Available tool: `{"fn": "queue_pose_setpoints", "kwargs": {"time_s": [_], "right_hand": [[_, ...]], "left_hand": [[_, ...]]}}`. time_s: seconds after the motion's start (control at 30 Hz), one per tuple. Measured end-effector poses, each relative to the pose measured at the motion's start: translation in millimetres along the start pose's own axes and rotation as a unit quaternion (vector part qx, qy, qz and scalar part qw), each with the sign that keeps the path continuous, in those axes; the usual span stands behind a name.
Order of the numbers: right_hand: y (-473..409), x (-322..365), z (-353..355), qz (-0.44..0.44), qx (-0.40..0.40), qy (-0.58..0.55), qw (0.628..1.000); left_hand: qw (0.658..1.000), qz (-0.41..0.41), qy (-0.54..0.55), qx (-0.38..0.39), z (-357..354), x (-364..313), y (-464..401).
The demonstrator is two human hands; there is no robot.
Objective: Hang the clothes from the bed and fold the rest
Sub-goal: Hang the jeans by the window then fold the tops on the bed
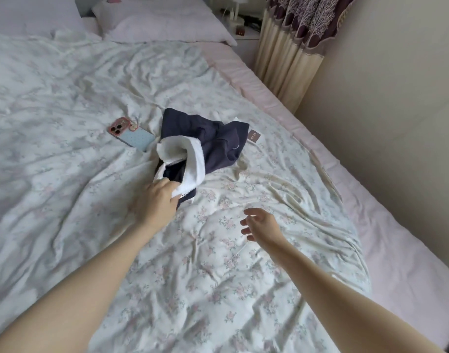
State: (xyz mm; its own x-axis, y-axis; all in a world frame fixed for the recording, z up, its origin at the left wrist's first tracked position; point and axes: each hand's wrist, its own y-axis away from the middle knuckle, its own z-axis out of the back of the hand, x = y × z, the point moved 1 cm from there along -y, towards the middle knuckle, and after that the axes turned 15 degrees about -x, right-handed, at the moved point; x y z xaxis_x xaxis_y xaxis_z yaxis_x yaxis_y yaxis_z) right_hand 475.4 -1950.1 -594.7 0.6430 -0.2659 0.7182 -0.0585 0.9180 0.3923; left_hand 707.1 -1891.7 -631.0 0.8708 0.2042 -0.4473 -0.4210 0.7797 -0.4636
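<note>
A: Biggest first. Bed (pixel 396 250), takes up nearly the whole view, pink mattress edge showing along the right side. Over it a rumpled floral quilt (pixel 205 289), white with small pink flowers.

B: Next down?

A: Two pillows (pixel 162 24) at the head, pale pink. Curtain (pixel 294 39) at the far right corner, cream with a dark purple patterned top. A nightstand (pixel 243 24) sits between the pillows and the curtain; items on it are too small to tell.

B: The clothes?

A: One heap mid-bed: a navy garment (pixel 218 138) bunched on the quilt, with a white garment (pixel 190 164) draped over its near side. A small brown tag (pixel 253 136) pokes out on the navy piece's right edge.

B: Are they one piece or two?

A: Cannot tell, could be a white trim on the navy one. Logging them as seen.

B: Hands?

A: Left hand (pixel 156 202) reaches out to the near end of the heap, fingers curled round the white fabric's lower edge, pinching it. Right hand (pixel 259 225) hovers above the quilt, near the heap's right side but apart from it, fingers loosely spread, holding nothing.

B: Anything smaller?

A: Phone (pixel 131 135) face down just left of the navy garment, light blue dotted case with a pink camera surround, lower corner tucked close to the white fabric.
</note>
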Motion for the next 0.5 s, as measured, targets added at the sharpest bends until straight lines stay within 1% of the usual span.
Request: {"fn": "queue_pose_setpoints", "kwargs": {"time_s": [0.1, 0.17, 0.23, 0.27, 0.3, 0.33, 0.4, 0.43, 0.5], "right_hand": [[21.2, 9.5, 19.6, -0.023, -0.005, -0.065, 0.998], [39.3, 12.3, 31.9, -0.045, 0.006, -0.103, 0.994], [57.6, 10.3, 43.2, -0.040, 0.018, -0.118, 0.992], [70.9, 5.8, 52.8, -0.001, 0.012, -0.103, 0.995], [82.1, 0.4, 60.6, 0.067, 0.005, -0.060, 0.996], [92.1, -6.6, 67.9, 0.148, -0.001, -0.002, 0.989], [114.6, -23.4, 86.4, 0.287, 0.012, 0.127, 0.949], [125.2, -31.2, 94.6, 0.329, 0.035, 0.191, 0.924], [147.9, -41.9, 109.5, 0.383, 0.091, 0.319, 0.862]], "left_hand": [[0.989, -0.147, 0.030, 0.007, 38.2, -48.0, 23.3], [0.978, -0.199, 0.056, 0.035, 57.3, -79.2, 43.8], [0.971, -0.216, 0.079, 0.065, 74.0, -104.4, 64.1], [0.968, -0.222, 0.088, 0.076, 86.0, -118.2, 75.1], [0.966, -0.228, 0.093, 0.077, 94.8, -127.6, 84.9], [0.965, -0.233, 0.093, 0.077, 105.0, -136.7, 93.4], [0.961, -0.249, 0.088, 0.081, 131.0, -158.3, 112.9], [0.958, -0.260, 0.089, 0.080, 143.9, -168.0, 122.7], [0.951, -0.285, 0.092, 0.081, 169.8, -187.1, 143.2]]}}
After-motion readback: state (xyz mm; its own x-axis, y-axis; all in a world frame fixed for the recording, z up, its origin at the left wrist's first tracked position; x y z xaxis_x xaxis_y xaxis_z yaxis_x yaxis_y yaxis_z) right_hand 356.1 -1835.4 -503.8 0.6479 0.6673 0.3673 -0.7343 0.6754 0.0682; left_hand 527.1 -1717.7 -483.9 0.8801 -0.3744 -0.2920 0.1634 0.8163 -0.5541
